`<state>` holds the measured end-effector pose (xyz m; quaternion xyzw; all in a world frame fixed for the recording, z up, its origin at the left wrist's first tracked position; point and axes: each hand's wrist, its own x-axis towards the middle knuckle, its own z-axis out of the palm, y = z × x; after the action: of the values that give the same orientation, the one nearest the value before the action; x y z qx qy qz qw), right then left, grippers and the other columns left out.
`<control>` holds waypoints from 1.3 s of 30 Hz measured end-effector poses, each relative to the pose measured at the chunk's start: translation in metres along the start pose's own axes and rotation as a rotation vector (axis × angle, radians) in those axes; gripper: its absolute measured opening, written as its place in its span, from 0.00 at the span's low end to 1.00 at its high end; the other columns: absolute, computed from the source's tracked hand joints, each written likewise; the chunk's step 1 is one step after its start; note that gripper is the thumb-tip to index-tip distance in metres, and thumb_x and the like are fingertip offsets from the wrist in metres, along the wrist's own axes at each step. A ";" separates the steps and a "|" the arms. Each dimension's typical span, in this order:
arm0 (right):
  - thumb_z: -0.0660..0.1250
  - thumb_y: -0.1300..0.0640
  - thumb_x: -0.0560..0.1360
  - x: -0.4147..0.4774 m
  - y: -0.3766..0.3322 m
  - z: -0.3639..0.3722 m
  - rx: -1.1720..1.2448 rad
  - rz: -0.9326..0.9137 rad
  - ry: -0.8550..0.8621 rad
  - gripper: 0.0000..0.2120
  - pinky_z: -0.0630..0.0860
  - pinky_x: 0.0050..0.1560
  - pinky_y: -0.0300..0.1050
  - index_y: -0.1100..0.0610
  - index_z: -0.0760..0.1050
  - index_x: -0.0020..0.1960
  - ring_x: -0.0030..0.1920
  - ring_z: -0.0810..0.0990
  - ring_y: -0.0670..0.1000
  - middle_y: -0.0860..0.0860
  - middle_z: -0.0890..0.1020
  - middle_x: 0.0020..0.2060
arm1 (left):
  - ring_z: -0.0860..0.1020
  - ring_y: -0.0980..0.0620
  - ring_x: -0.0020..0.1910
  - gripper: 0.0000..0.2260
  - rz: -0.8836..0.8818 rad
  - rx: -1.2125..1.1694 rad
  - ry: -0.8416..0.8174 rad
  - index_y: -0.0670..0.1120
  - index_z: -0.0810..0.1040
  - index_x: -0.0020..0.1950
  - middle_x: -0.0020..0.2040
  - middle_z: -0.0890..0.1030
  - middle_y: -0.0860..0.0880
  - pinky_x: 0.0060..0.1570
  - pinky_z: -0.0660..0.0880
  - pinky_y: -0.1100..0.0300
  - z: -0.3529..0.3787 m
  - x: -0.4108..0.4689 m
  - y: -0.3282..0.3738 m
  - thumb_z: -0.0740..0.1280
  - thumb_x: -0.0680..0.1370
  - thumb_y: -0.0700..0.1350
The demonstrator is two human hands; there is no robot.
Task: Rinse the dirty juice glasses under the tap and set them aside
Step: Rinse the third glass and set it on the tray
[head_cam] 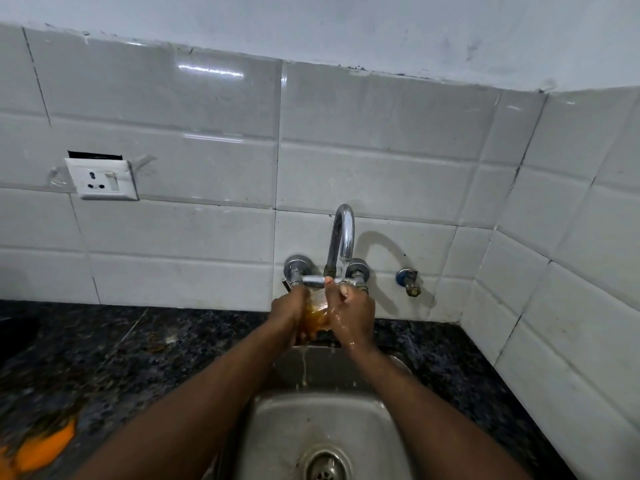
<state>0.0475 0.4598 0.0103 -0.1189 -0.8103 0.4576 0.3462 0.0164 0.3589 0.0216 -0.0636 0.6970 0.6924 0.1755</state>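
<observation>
Both hands meet at mid-frame, just below the tap. Left hand (286, 315) wraps the left side of the juice glass (314, 312), fingers curled round it. Right hand (353, 317), wet and glistening, closes on the right side, with thumb and fingertips curved over the upper edge. How far its fingers reach inside cannot be told. The glass, held between the palms above the rear rim of the sink (277, 427), shows amber juice residue.

A thin water stream (343, 271) falls from the chrome tap spout (341, 233) onto the right fingers, and runoff drips toward the drain (323, 465).

Judged technique: tilt the mouth of the glass under the stream so that water fills it rather than striking the knuckles. Rotate it with one hand while the other rubs the wall, then tip it out over the sink. Wet glass is slippery, so a firm two-handed hold is advisable.

Periphery: dark granite countertop (138, 358); orange smear (45, 448), lower left, of unclear nature; wall socket (102, 180), upper left; small stop valve (409, 282), right of the tap.
</observation>
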 end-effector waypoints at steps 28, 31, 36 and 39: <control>0.63 0.46 0.79 -0.006 0.006 -0.003 0.177 0.337 -0.039 0.17 0.71 0.33 0.40 0.59 0.79 0.44 0.32 0.78 0.45 0.51 0.82 0.35 | 0.82 0.47 0.38 0.17 0.244 0.141 0.206 0.42 0.81 0.49 0.43 0.84 0.43 0.39 0.81 0.52 0.016 0.009 -0.015 0.62 0.80 0.55; 0.59 0.40 0.79 -0.017 0.022 0.001 0.156 0.602 -0.051 0.20 0.71 0.41 0.44 0.57 0.74 0.54 0.45 0.78 0.53 0.54 0.79 0.46 | 0.75 0.57 0.34 0.17 0.586 0.644 0.294 0.44 0.79 0.46 0.38 0.79 0.51 0.33 0.71 0.62 0.012 0.006 0.007 0.63 0.79 0.57; 0.56 0.51 0.81 -0.016 0.026 -0.015 0.167 0.403 -0.178 0.13 0.76 0.54 0.54 0.56 0.77 0.51 0.49 0.79 0.55 0.54 0.81 0.47 | 0.73 0.57 0.33 0.19 0.586 0.750 0.252 0.43 0.80 0.49 0.37 0.77 0.50 0.30 0.63 0.62 0.004 0.017 0.020 0.62 0.79 0.58; 0.59 0.42 0.75 -0.005 0.021 -0.028 -0.078 0.108 -0.444 0.19 0.73 0.56 0.52 0.51 0.73 0.61 0.56 0.76 0.50 0.46 0.78 0.53 | 0.74 0.55 0.33 0.16 0.540 0.724 0.226 0.41 0.81 0.48 0.36 0.78 0.49 0.30 0.65 0.62 0.005 0.020 0.017 0.62 0.79 0.53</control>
<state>0.0678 0.4872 0.0004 -0.0719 -0.8762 0.4586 0.1296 -0.0068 0.3675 0.0316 0.1103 0.9002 0.4140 -0.0773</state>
